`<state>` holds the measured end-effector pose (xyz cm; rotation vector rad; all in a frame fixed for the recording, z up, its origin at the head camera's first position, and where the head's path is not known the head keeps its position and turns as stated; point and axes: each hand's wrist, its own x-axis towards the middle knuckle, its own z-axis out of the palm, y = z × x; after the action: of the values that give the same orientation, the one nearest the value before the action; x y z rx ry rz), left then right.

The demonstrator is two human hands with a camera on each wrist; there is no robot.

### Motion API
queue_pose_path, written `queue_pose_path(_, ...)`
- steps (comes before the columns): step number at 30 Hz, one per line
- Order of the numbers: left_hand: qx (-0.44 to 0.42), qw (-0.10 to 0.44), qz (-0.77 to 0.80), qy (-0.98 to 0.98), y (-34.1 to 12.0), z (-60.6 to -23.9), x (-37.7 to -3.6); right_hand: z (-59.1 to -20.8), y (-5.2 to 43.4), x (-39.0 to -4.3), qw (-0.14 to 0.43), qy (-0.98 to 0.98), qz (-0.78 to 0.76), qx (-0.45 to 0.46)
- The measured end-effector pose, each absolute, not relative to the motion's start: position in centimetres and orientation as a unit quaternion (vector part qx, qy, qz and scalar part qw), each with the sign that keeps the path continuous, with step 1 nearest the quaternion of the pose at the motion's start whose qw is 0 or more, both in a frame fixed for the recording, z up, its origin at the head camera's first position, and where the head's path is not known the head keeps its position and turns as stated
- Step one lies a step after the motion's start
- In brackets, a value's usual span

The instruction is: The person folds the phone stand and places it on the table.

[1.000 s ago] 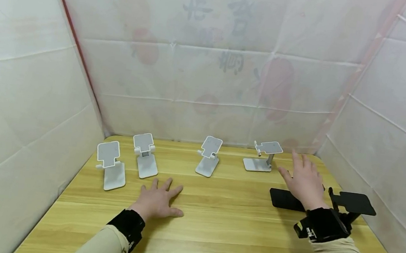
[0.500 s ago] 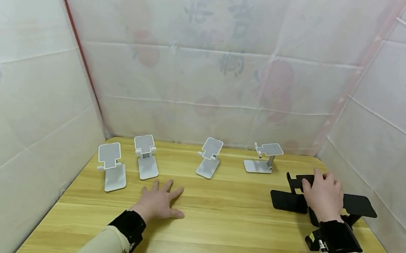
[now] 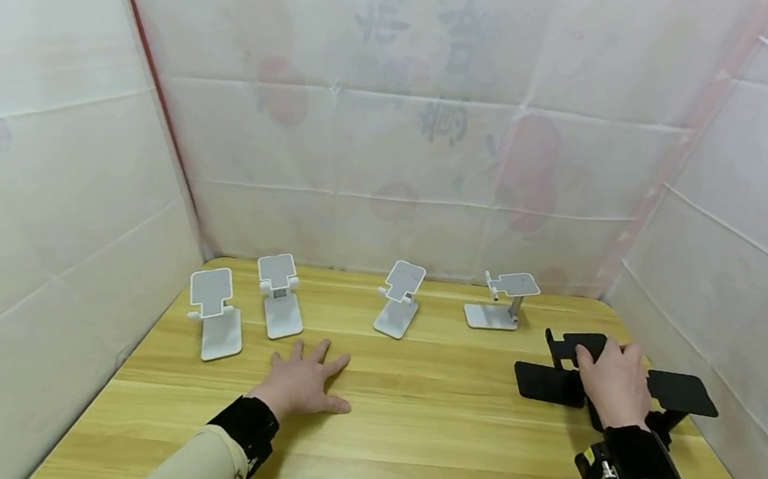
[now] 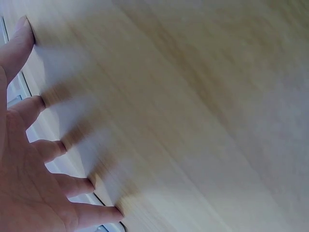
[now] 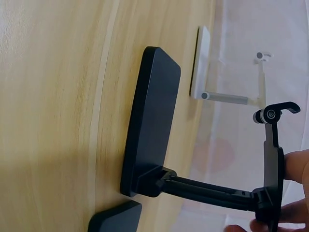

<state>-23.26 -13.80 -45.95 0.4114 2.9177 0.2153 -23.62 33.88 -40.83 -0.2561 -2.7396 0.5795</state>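
Note:
My right hand [image 3: 616, 383] grips the upper plate of a black phone stand [image 3: 547, 384], whose base lies on the table at the right. In the right wrist view, fingers [image 5: 295, 166] hold the back of that plate, and the stand's arm [image 5: 210, 192] slants up from the base. A second black phone stand [image 3: 682, 393] stands just right of this hand, partly hidden by it. My left hand [image 3: 299, 383] rests on the wooden table with its fingers spread and holds nothing. In the left wrist view, the fingertips [image 4: 60, 147] touch the wood.
Several white phone stands stand in a row along the back: one far left [image 3: 222, 336], one beside it [image 3: 283, 316], one mid-table [image 3: 395, 317] and one right of centre [image 3: 491, 317]. White sheeting [image 3: 393, 154] encloses the table [image 3: 404, 445] at the back and sides.
My right hand has come down and rightward from hovering over the black phone stand and now grips its upper plate. The left hand has stayed on the table.

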Motion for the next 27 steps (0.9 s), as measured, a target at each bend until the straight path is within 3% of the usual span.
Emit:
queue_pose_path(4, 0.137, 0.096, 0.072, 0.983, -13.8, -45.9, -23.3, -40.5, 33.8, -23.6, 0.137, -0.962, 0.216, -0.1)
queue_pose_path(16, 0.138, 0.101, 0.073, 0.983, -14.0, -46.2, -23.6, -41.6, 34.5, -25.0, 0.138, -0.962, 0.228, -0.055)
queue_pose_path(20, 0.137, 0.105, 0.076, 0.982, -13.9, -46.1, -23.5, -43.9, 36.3, -26.9, 0.147, -0.96, 0.237, -0.039)
queue_pose_path(27, 0.139, 0.103, 0.07, 0.982, -13.8, -46.1, -23.7, -40.7, 34.2, -25.8, 0.102, -0.955, 0.279, 0.006)
